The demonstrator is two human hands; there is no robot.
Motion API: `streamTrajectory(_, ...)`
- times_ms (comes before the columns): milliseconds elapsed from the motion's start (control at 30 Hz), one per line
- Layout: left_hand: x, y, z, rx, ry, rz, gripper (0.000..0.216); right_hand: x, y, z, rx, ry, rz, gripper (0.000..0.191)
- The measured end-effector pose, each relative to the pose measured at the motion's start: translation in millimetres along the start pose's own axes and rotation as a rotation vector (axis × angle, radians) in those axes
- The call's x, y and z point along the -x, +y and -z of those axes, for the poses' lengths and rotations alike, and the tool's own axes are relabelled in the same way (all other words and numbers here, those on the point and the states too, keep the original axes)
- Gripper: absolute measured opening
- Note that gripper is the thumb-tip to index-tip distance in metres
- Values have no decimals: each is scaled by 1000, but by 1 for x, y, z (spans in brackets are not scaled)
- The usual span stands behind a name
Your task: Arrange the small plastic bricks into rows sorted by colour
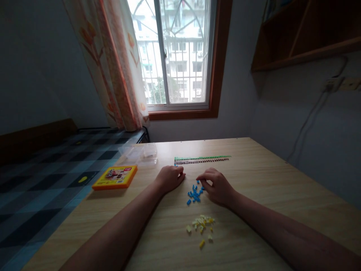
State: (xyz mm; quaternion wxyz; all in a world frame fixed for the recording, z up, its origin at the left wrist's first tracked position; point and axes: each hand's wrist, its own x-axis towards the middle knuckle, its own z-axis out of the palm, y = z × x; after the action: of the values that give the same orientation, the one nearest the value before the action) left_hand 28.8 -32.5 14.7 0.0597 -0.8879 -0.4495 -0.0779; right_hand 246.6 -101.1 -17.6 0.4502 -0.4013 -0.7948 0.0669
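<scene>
My left hand (pixel 170 178) rests on the table with its fingers curled together; whether anything is inside them is hidden. Just beyond it, a small blue brick (pixel 176 165) shows at the left end of the rows. My right hand (pixel 216 187) is closed in a pinch, with a small blue brick (pixel 197 182) at its fingertips. Below and left of that hand lies a loose pile of blue bricks (pixel 194 194). Past both hands run a row of green bricks (pixel 201 157) and, nearer to me, a row of dark brown bricks (pixel 201 161).
Closer to me is a scattered pile of yellow and cream bricks (pixel 202 223). An orange-yellow box (pixel 115 177) lies at the table's left edge, with clear plastic trays (pixel 141 153) behind it. A bed (pixel 42 180) adjoins on the left; walls bound the table (pixel 267 180) behind and right.
</scene>
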Motion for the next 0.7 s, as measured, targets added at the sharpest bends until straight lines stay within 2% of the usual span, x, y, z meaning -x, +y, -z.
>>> streamTrajectory(100,6,3,2,-13,-27,8,28,-1,0,1,-13,-7,-4,20)
streamTrajectory(367,14,27,0,-22,-156,258,27,0,2,2,-73,-45,-50,21)
streamTrajectory(700,16,33,1,-26,-156,312,46,0,1,2,-84,-66,-52,21)
